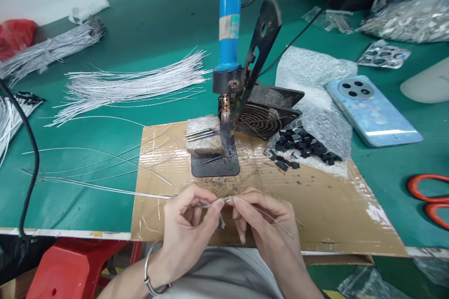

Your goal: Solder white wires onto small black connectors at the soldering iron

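My left hand (191,226) pinches thin white wires (115,190) that run off to the left over the cardboard (326,210). Close beside it, my right hand (266,222) is closed on the wire ends, fingertips nearly touching the left ones. A thin wire passes over my right hand toward the wrist. The small part between the fingertips is too small to tell. Beyond my hands stands a blue-handled soldering iron (229,23), tip down over a black plate (213,168). Several metal rods lie on a pale block (203,149) beside it.
A white wire bundle (133,85) lies on the green table (157,23). Black connectors (305,142) sit on bubble wrap (315,98) by a small fan (259,119). A blue phone (382,117) and red-handled scissors (419,187) lie right; a red stool (70,266) stands lower left.
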`<control>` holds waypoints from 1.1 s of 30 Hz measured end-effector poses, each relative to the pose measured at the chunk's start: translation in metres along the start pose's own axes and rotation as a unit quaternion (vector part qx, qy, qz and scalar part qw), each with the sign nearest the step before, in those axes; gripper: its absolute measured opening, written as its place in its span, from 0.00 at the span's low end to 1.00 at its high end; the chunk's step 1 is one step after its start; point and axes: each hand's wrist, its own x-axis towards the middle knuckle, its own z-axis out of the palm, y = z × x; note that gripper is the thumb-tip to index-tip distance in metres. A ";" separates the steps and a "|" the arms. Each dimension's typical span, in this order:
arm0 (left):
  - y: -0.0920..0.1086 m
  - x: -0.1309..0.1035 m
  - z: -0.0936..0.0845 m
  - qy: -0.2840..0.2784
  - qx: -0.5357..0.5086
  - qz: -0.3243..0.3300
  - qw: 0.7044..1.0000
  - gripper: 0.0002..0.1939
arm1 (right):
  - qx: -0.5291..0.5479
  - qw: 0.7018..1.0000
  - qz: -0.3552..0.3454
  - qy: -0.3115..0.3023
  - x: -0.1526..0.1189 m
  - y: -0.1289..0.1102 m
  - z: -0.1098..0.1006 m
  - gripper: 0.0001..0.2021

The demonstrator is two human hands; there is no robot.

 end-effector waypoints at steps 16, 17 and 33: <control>0.006 -0.006 -0.018 -0.002 0.098 0.046 0.994 0.06 | 0.013 0.999 -0.046 -0.022 0.006 0.005 -0.022 0.12; 0.009 -0.009 -0.025 -0.012 0.138 0.071 0.988 0.05 | 0.013 0.998 -0.060 -0.016 0.008 0.002 -0.027 0.14; -0.020 0.046 -0.099 0.045 0.375 0.186 0.907 0.05 | -0.059 0.975 -0.134 0.165 0.010 -0.010 -0.062 0.12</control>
